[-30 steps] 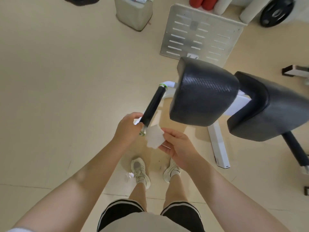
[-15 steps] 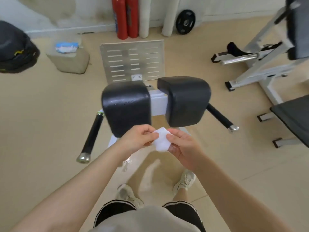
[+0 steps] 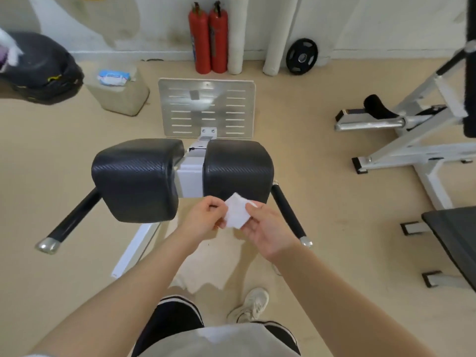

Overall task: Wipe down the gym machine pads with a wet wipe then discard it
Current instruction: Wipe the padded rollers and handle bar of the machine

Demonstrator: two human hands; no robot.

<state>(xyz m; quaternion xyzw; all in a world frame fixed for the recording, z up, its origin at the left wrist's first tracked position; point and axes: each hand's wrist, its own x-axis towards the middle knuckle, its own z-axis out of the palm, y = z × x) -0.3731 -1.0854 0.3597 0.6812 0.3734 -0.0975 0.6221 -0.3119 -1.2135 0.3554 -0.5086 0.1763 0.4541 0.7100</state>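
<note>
Two black padded blocks sit side by side on a white machine frame: the left pad (image 3: 136, 176) and the right pad (image 3: 238, 170). A folded white wet wipe (image 3: 236, 212) is held between both hands just in front of the right pad's near edge. My left hand (image 3: 203, 217) pinches its left edge and my right hand (image 3: 268, 229) pinches its right side. Black handles stick out from under each pad, the left handle (image 3: 70, 219) and the right handle (image 3: 288, 211).
A pale bin (image 3: 121, 95) with a wipes pack (image 3: 113, 77) on top stands at the back left, next to a black bag (image 3: 38, 68). A metal footplate (image 3: 206, 108), two red extinguishers (image 3: 208, 38) and a weight plate (image 3: 301, 56) lie beyond. A white machine (image 3: 422, 135) and a black bench (image 3: 453, 238) stand right.
My left hand let go of the left handle and joined the right hand on the wipe. My view swung from the left handle to face both pads, and my hands now sit before the right pad.
</note>
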